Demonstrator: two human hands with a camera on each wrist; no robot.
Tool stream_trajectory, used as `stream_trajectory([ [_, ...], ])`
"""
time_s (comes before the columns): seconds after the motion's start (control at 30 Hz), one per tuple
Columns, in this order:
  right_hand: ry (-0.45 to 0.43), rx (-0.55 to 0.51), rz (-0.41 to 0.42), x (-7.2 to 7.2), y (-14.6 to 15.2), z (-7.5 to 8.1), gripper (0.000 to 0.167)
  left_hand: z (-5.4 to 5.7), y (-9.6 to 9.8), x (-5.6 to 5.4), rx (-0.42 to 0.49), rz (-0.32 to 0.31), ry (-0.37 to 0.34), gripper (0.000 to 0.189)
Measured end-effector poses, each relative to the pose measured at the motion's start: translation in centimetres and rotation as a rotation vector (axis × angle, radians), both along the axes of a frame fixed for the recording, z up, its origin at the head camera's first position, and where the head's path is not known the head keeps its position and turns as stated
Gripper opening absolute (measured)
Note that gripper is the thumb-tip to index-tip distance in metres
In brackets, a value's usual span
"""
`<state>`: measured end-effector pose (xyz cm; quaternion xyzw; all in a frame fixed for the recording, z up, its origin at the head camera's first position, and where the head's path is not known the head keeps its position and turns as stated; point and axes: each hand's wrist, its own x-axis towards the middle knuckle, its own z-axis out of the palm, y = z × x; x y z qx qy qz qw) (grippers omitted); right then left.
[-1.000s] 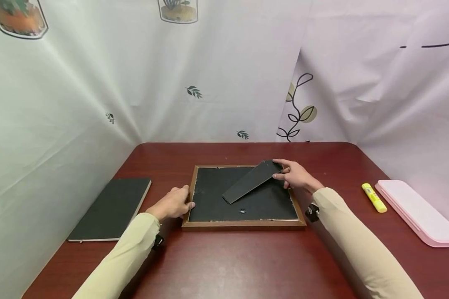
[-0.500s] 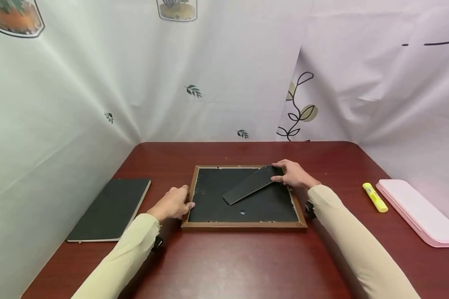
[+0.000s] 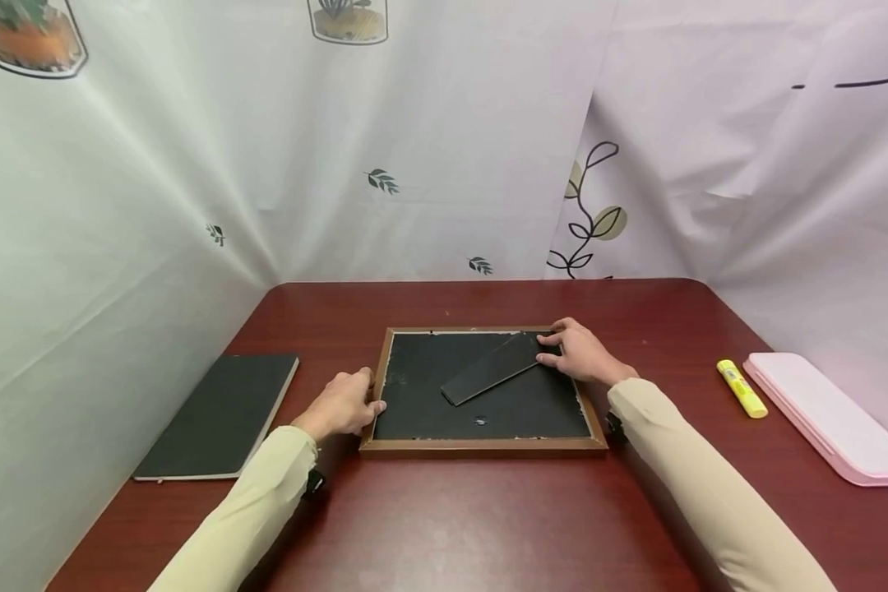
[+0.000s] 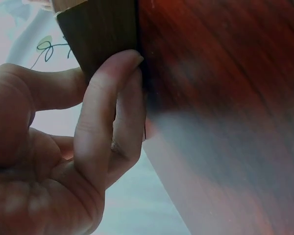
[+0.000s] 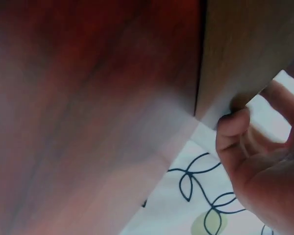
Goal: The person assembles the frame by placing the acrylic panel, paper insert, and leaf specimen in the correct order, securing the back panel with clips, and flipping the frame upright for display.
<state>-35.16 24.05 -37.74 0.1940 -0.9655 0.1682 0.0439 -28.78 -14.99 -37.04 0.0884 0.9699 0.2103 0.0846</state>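
A brown picture frame [image 3: 483, 449] lies face down on the table, its black backing board [image 3: 414, 411] upwards. A black easel stand [image 3: 492, 372] slants across the backing, folded nearly flat on it. My left hand [image 3: 343, 403] grips the frame's left side, thumb over the top edge. In the left wrist view, curled fingers [image 4: 95, 122] press the frame's outer side [image 4: 105, 29]. With thumb and index finger, my right hand [image 3: 583, 353] holds the stand's wide end at the upper right. In the right wrist view, a fingertip [image 5: 233, 122] meets the frame's side [image 5: 245, 44].
On the left of the red-brown table [image 3: 444, 526] lies a dark notebook [image 3: 218, 415]. A yellow highlighter-like stick [image 3: 742, 389] and a pink-and-white case [image 3: 832, 415] lie at the right. White patterned cloth [image 3: 444, 123] hangs behind and beside the table.
The stand's raised wide end has gone down towards the backing board, with my right hand lowering along with it. My left hand has stayed on the frame's left side.
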Motion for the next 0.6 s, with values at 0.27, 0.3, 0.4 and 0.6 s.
stream_trajectory([
  [0.27,0.017,0.033,0.036,1.6,0.4,0.0,0.050,-0.1,-0.1,-0.1,-0.042,-0.012,0.034,0.046],
  [0.3,0.017,0.031,0.039,1.8,0.5,0.0,0.051,-0.2,-0.1,-0.1,-0.048,-0.015,0.043,0.046],
  [0.4,0.012,0.024,0.044,2.1,0.7,0.0,0.052,-0.2,-0.1,-0.1,-0.062,-0.014,0.061,0.046],
  [0.6,-0.024,0.046,0.050,2.1,0.7,0.3,0.052,-0.1,-0.1,0.0,-0.082,-0.015,0.066,0.049],
])
